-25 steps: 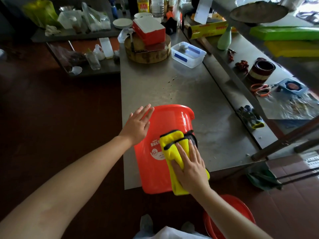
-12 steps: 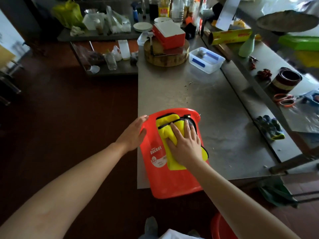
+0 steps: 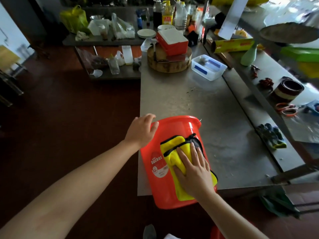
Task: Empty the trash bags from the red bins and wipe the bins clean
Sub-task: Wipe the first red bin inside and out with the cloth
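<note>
A red bin (image 3: 174,128) with a white "Bucket" label lies on its side at the front left corner of the steel table (image 3: 198,104). Its rim points away from me and its base overhangs the table's near edge. My left hand (image 3: 141,131) holds the bin at the left of its rim, fingers curled over it. A yellow cloth (image 3: 170,147) with black edging lies on the bin's upper side. My right hand (image 3: 195,171) presses flat on that cloth, fingers straight. No trash bag shows in the bin.
A second red bin (image 3: 216,232) peeks in on the floor at the bottom edge. Farther back on the table stand a round wooden block (image 3: 170,65) under a red box and a clear plastic tub (image 3: 208,67). Dark gloves (image 3: 271,135) lie on the ledge to the right.
My right hand slid the cloth up to the bin's rim, then back toward me along its side. My left hand went from flat fingers against the bin to curling over its rim.
</note>
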A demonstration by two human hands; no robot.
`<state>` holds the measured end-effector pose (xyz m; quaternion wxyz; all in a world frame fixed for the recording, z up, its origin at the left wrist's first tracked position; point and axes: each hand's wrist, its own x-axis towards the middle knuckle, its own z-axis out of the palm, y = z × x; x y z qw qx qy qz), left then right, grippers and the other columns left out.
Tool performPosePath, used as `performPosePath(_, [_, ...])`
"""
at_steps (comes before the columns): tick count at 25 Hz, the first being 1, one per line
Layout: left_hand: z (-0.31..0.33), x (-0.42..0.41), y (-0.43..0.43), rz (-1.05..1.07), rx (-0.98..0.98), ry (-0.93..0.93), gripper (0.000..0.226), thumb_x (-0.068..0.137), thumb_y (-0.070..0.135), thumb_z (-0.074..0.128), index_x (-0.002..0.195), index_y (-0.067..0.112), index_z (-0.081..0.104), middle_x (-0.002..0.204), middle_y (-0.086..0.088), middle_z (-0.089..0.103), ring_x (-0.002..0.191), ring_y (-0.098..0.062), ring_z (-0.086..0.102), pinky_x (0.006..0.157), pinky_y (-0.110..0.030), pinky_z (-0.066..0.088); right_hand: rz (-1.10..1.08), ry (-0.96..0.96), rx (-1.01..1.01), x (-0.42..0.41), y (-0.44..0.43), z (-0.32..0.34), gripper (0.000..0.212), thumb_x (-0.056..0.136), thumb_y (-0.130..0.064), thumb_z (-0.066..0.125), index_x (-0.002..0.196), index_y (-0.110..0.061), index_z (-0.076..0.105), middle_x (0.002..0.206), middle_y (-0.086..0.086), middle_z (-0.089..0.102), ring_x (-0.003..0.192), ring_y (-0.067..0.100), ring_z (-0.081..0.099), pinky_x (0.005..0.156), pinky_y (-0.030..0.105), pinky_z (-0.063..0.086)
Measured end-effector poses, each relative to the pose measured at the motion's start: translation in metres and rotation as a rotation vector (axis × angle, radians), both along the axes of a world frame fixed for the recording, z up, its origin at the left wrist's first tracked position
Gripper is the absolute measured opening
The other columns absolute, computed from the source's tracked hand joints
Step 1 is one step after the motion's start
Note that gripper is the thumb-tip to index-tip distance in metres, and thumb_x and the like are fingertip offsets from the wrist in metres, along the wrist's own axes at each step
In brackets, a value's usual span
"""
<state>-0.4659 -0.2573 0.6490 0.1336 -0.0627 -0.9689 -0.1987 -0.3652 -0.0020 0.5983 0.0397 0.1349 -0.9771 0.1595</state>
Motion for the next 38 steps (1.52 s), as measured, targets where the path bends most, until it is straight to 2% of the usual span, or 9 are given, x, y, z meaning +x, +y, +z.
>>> performPosePath(6, [0.029, -0.067, 0.105, -0.245, -0.152, -0.179, 0.035, 0.105, 0.029, 0.044, 0.133, 0.015, 0.059, 0.134, -0.007, 0.058, 0.122, -0.031, 0.054, 0.100, -0.042, 0.046, -0.006, -0.014, -0.007, 0.002, -0.001, 0.006, 0.066, 0.094, -0.081, 0.019, 0.154, -0.054, 0.014, 0.169, -0.001, 0.010, 0.155, 0.030, 0.010, 0.119, 0.054, 0.028])
performPosePath(10, [0.022, -0.084, 0.124, -0.202, -0.282, -0.248, 0.030, 0.105, 0.023, 0.046, 0.125, 0.009, 0.062, 0.121, -0.017, 0.062, 0.115, -0.037, 0.056, 0.095, -0.039, 0.043, -0.024, -0.028, -0.039, 0.003, 0.006, 0.007, 0.065, 0.094, -0.081, 0.019, 0.154, -0.055, 0.015, 0.169, -0.002, 0.010, 0.155, 0.031, 0.012, 0.119, 0.053, 0.028])
performPosePath(16, [0.021, -0.080, 0.115, -0.211, 0.007, -0.210, 0.024, 0.101, 0.012, 0.053, 0.117, 0.004, 0.069, 0.114, -0.020, 0.067, 0.109, -0.035, 0.062, 0.091, -0.034, 0.043, -0.072, -0.088, -0.055, -0.005, 0.021, 0.009, 0.066, 0.091, -0.084, 0.014, 0.152, -0.060, 0.005, 0.169, -0.006, -0.006, 0.156, 0.025, -0.002, 0.121, 0.049, 0.022])
performPosePath(19, [0.023, -0.066, 0.105, -0.252, 0.265, -0.202, 0.024, 0.099, 0.008, 0.057, 0.120, 0.008, 0.069, 0.117, -0.012, 0.071, 0.108, -0.025, 0.064, 0.093, -0.026, 0.044, -0.126, -0.014, -0.007, -0.020, 0.027, 0.018, 0.067, 0.091, -0.082, 0.018, 0.153, -0.056, 0.018, 0.170, 0.000, 0.002, 0.156, 0.031, 0.003, 0.121, 0.051, 0.021])
performPosePath(24, [0.012, -0.058, 0.092, -0.275, 0.256, -0.194, 0.025, 0.100, 0.008, 0.055, 0.122, 0.010, 0.066, 0.115, -0.009, 0.070, 0.103, -0.019, 0.066, 0.083, -0.009, 0.040, -0.075, -0.021, 0.111, -0.051, 0.025, 0.022, 0.069, 0.091, -0.080, 0.020, 0.154, -0.052, 0.019, 0.170, 0.001, -0.005, 0.155, 0.035, -0.003, 0.122, 0.055, 0.013])
performPosePath(27, [0.010, -0.058, 0.072, -0.306, 0.144, -0.176, 0.030, 0.102, 0.007, 0.050, 0.130, 0.011, 0.060, 0.123, -0.008, 0.066, 0.109, -0.023, 0.064, 0.092, -0.023, 0.049, -0.037, -0.024, 0.137, -0.061, 0.009, 0.020, 0.069, 0.091, -0.080, 0.018, 0.154, -0.051, 0.020, 0.169, 0.003, -0.005, 0.155, 0.036, -0.005, 0.122, 0.058, 0.008])
performPosePath(30, [0.008, -0.055, 0.053, -0.327, -0.027, -0.192, 0.059, 0.098, -0.007, 0.042, 0.150, 0.020, 0.045, 0.132, -0.002, 0.058, 0.106, -0.024, 0.063, 0.091, -0.036, 0.052, -0.020, -0.014, 0.140, -0.065, -0.009, 0.019, 0.068, 0.091, -0.081, 0.018, 0.153, -0.051, 0.024, 0.170, 0.003, -0.001, 0.155, 0.037, -0.003, 0.122, 0.059, 0.008])
performPosePath(33, [0.004, -0.050, 0.043, -0.332, -0.076, -0.188, 0.073, 0.093, -0.015, 0.041, 0.155, 0.023, 0.035, 0.130, -0.004, 0.055, 0.099, -0.026, 0.062, 0.082, -0.029, 0.049, -0.009, 0.019, 0.127, -0.068, -0.005, 0.018, 0.070, 0.090, -0.082, 0.015, 0.151, -0.052, 0.027, 0.170, 0.002, 0.004, 0.155, 0.034, 0.002, 0.122, 0.057, 0.012])
performPosePath(38, [-0.004, -0.039, 0.037, -0.310, -0.028, -0.187, 0.062, 0.100, -0.006, 0.045, 0.155, 0.020, 0.033, 0.129, -0.008, 0.053, 0.103, -0.025, 0.061, 0.087, -0.025, 0.049, -0.170, -0.072, -0.075, -0.087, 0.042, 0.017, 0.069, 0.084, -0.077, 0.032, 0.150, -0.057, 0.023, 0.168, -0.005, 0.014, 0.154, 0.024, 0.015, 0.117, 0.048, 0.029])
